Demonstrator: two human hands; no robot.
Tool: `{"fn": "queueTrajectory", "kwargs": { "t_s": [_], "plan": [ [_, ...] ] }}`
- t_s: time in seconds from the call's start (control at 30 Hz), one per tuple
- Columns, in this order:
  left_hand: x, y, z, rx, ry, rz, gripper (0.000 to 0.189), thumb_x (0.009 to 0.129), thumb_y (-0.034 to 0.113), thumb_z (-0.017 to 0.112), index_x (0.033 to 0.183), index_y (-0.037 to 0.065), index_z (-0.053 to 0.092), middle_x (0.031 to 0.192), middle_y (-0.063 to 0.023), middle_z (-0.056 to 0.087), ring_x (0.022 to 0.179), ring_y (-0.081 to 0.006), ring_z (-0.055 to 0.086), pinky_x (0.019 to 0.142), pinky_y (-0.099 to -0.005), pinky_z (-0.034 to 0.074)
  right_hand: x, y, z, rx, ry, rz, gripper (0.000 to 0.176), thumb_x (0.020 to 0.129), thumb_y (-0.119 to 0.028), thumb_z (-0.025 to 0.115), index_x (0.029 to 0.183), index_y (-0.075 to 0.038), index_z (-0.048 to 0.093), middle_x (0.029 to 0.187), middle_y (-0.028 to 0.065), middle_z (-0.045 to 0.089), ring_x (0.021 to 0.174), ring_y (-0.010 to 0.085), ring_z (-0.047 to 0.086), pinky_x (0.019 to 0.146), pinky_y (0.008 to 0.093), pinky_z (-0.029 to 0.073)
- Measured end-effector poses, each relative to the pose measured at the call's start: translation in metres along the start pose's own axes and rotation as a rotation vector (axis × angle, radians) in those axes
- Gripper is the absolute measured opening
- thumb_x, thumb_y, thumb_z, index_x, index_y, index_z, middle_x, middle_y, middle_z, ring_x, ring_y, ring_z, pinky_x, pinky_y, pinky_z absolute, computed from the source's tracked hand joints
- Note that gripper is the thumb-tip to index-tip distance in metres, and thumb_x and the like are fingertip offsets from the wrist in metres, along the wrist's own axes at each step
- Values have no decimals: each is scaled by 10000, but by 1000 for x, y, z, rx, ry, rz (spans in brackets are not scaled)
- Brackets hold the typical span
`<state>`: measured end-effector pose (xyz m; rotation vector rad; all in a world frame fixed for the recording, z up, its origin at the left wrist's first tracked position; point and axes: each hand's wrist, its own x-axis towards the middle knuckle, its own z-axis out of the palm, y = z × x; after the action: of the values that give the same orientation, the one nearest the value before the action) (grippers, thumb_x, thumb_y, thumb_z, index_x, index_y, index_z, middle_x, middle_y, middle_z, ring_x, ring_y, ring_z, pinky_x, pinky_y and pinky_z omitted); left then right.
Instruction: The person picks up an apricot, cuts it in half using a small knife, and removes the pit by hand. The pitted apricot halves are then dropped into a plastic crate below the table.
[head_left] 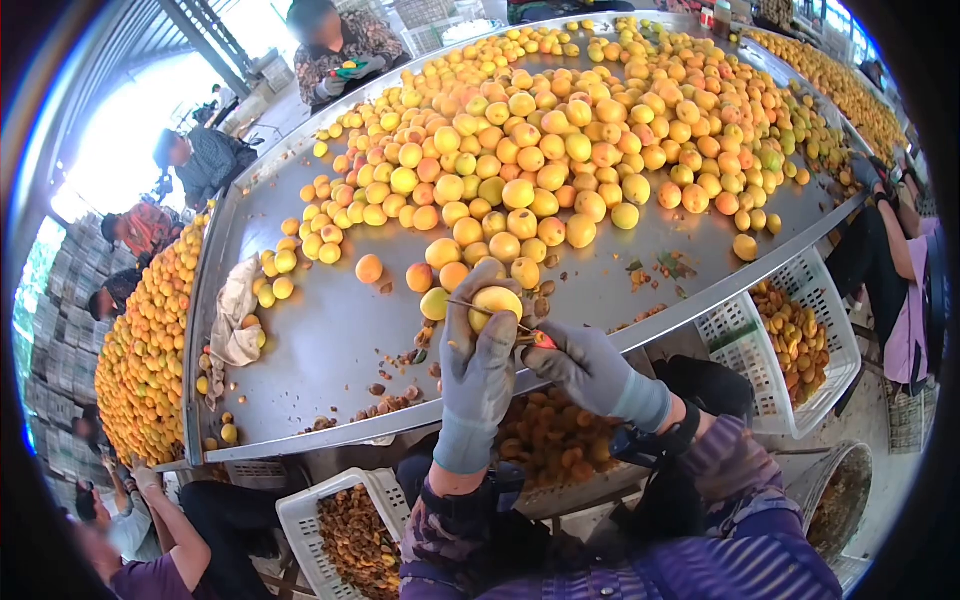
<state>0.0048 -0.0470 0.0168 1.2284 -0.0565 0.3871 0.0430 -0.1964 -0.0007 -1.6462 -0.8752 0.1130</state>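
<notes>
A yellow apricot [496, 303] is gripped in the gloved fingers of my left hand [477, 370], held up above the near edge of the metal table [310, 350]. My right hand [598, 373], gloved too, is closed around a small knife with a red handle [543, 340]. Its thin dark blade lies against the apricot's near side. Just beyond my hands spreads a big heap of apricots [520, 190]. Brown apricot stones [385, 407] and scraps lie on the metal to the left of my left hand.
A white crate of stones [292, 515] stands below left. Another white crate [845, 375] with opened apricot pieces is at right, near a bucket [862, 470]. Halved fruit [560, 435] lies below my hands. A pale cloth [235, 315] rests at the table's left. Other people work around the tables.
</notes>
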Motion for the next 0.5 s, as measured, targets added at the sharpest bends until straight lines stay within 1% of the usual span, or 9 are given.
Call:
{"fn": "queueTrajectory", "kwargs": {
  "t_s": [0.07, 0.1, 0.17, 0.3, 0.37, 0.4, 0.43, 0.47, 0.5],
  "plan": [
    [0, 2, 2, 38, -5, 10, 513, 932, 203, 590, 1349, 2, 368, 1149, -114, 557, 962, -199, 596, 863, -366, 521, -1, -2, -3, 447, -105, 145, 283, 963, -297, 559, 1009, -18, 567, 747, -3, 559, 638, 110, 528, 610, 245, 440],
    [0, 5, 5, -4, -25, 10, 520, 934, 204, 587, 1356, 1, 362, 1151, -113, 557, 974, -202, 596, 869, -366, 521, -1, -5, -4, 445, -103, 141, 283, 963, -297, 559, 1009, -18, 567, 747, -3, 559, 638, 110, 528, 610, 245, 440],
    [-1, 7, 9, -45, -46, 15, 526, 936, 205, 585, 1362, -1, 355, 1152, -111, 556, 987, -206, 596, 876, -366, 520, -1, -10, -5, 551, -127, 179, 350, 985, -363, 498, 976, -20, 570, 708, -41, 542, 601, 55, 429, 544, 216, 361],
    [1, 1, 13, -188, 20, 11, 503, 952, 216, 561, 1365, 3, 370, 1175, -107, 552, 1046, -224, 587, 924, -376, 492, -3, -16, -12, 690, -65, 275, 355, 981, -382, 498, 984, -35, 570, 684, -35, 523, 585, 28, 407, 531, 190, 330],
    [1, -4, 10, -243, 35, 2, 487, 958, 220, 552, 1361, 3, 384, 1187, -106, 550, 1066, -229, 582, 941, -379, 480, -1, -14, -24, 755, 137, 302, 253, 977, -259, 532, 1041, -17, 568, 799, -31, 507, 661, 19, 470, 589, 198, 432],
    [1, -6, 9, -81, -12, 17, 489, 961, 243, 543, 1358, -4, 398, 1197, -101, 535, 1071, -198, 556, 947, -339, 451, 2, -15, -21, 754, 144, 304, 253, 977, -259, 532, 1041, -17, 568, 799, -31, 507, 661, 19, 470, 589, 198, 432],
    [1, -8, 9, 81, -62, 32, 494, 965, 265, 534, 1355, -12, 412, 1206, -97, 521, 1077, -167, 531, 952, -299, 422, 8, -18, -14, 657, 237, 239, 275, 971, -277, 540, 1042, -13, 568, 805, -17, 513, 646, 27, 473, 585, 204, 439],
    [-1, -9, 13, 78, -67, 29, 494, 965, 265, 534, 1355, -12, 412, 1206, -97, 521, 1077, -167, 531, 952, -299, 422, 10, -20, -11, 556, 327, 176, 297, 965, -295, 547, 1044, -10, 567, 812, -3, 520, 630, 35, 477, 580, 211, 446],
    [-2, -6, 20, 212, -78, 52, 488, 972, 277, 517, 1352, -14, 423, 1219, -99, 522, 1082, -160, 523, 955, -288, 413, 7, -16, -10, 443, 336, 126, 279, 956, -273, 565, 1036, -6, 567, 823, 20, 527, 667, 70, 500, 618, 231, 451]
  ]
}}
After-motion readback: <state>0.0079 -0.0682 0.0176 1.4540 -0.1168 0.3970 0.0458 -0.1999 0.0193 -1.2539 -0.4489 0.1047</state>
